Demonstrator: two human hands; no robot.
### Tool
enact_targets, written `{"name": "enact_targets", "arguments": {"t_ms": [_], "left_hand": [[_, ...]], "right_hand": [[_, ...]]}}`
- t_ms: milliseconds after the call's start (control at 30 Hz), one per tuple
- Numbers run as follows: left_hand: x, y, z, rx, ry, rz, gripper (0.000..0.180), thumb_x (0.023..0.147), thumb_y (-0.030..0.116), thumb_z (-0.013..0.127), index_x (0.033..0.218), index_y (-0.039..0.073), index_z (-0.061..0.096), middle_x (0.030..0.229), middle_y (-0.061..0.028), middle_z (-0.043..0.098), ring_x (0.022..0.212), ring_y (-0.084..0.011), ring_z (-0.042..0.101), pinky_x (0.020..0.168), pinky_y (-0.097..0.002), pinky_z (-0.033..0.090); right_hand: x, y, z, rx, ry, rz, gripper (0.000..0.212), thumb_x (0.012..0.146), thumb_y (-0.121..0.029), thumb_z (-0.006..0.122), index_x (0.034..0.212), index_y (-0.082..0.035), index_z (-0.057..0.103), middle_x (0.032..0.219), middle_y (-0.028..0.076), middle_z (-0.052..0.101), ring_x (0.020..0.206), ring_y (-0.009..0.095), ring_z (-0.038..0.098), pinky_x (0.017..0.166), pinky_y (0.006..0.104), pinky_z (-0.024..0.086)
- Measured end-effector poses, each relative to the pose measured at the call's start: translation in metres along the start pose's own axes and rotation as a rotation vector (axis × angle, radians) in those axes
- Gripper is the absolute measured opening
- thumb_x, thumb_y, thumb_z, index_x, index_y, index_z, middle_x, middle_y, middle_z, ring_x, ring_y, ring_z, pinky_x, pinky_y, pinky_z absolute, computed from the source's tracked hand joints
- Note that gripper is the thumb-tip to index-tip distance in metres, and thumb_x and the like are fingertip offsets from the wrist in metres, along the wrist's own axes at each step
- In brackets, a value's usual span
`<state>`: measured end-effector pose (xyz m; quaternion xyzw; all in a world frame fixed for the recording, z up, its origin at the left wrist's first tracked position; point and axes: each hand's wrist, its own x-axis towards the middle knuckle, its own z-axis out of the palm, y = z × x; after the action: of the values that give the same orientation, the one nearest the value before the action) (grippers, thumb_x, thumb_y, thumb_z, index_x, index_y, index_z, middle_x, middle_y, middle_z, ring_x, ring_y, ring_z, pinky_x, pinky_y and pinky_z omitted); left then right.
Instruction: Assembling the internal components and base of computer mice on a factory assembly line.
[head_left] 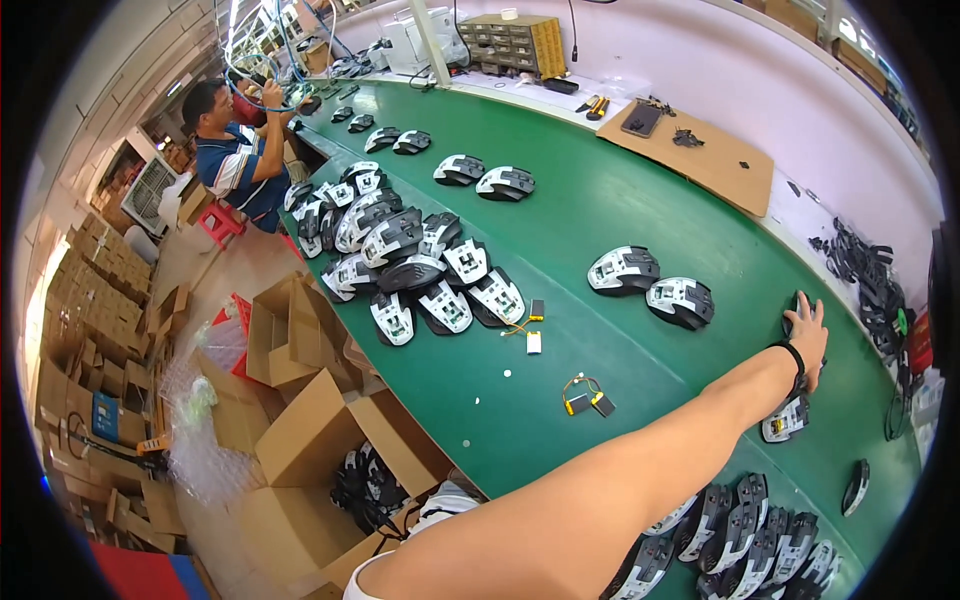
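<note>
Fingers of the left hand spread over a dark mouse near the green table's far edge; whether they grip it, I can't tell. Only its black side shows. A white-and-grey mouse lies close by.

Looks like an electronics assembly workshop on a factory floor. Has a long green-topped bench bearing heaps of near-identical, part-assembled computer mice, plus small wired battery packs. Includes a multi-drawer parts cabinet and a cardboard sheet with small dark components along the wall side. Shows a co-worker standing farther down the same bench, near hanging cables. Suggests bulk packing and storage too: stacks cartons on the left, with bubble wrap and open boxes beside the bench.
</note>
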<state>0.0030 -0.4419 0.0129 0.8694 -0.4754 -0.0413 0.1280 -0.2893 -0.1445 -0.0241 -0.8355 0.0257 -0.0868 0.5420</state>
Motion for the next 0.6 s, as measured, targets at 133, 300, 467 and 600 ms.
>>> {"name": "enact_targets", "arguments": {"t_ms": [133,300,467,600], "left_hand": [[0.001,-0.010,-0.009,0.072,-0.038,-0.076,0.108,0.046,0.066,0.079,0.132,0.007,0.052,0.144,-0.0196,0.033,0.135,-0.0513,0.017,0.094,-0.0633,0.036],[-0.003,0.012,-0.013,0.236,-0.037,0.023,0.105,0.050,0.066,0.076,0.130,0.001,0.052,0.136,-0.0227,0.040,0.132,-0.0480,0.024,0.092,-0.0660,0.035],[-0.009,0.000,-0.021,0.258,0.023,0.154,0.110,0.049,0.066,0.078,0.128,-0.006,0.050,0.131,-0.0255,0.043,0.130,-0.0437,0.030,0.092,-0.0645,0.036],[-0.006,-0.012,-0.024,0.218,0.069,0.131,0.109,0.048,0.067,0.077,0.123,-0.008,0.052,0.127,-0.0259,0.044,0.125,-0.0421,0.035,0.092,-0.0584,0.040]], "right_hand": [[0.001,-0.003,0.000,0.004,-0.006,-0.028,0.038,0.078,-0.018,0.069,0.112,-0.002,0.061,0.110,0.026,0.061,0.098,0.044,0.058,0.084,0.0465,0.046],[0.013,-0.010,-0.006,0.002,0.022,-0.069,0.040,0.079,-0.018,0.069,0.115,-0.002,0.061,0.111,0.028,0.059,0.099,0.045,0.058,0.085,0.0471,0.046],[0.018,-0.028,-0.008,0.031,0.057,-0.047,0.038,0.080,-0.019,0.068,0.114,-0.002,0.061,0.113,0.024,0.061,0.105,0.039,0.058,0.087,0.0429,0.047],[0.020,-0.030,-0.006,0.011,0.091,-0.026,0.036,0.081,-0.021,0.068,0.110,-0.001,0.062,0.107,0.021,0.063,0.098,0.035,0.061,0.088,0.0425,0.047]]}}
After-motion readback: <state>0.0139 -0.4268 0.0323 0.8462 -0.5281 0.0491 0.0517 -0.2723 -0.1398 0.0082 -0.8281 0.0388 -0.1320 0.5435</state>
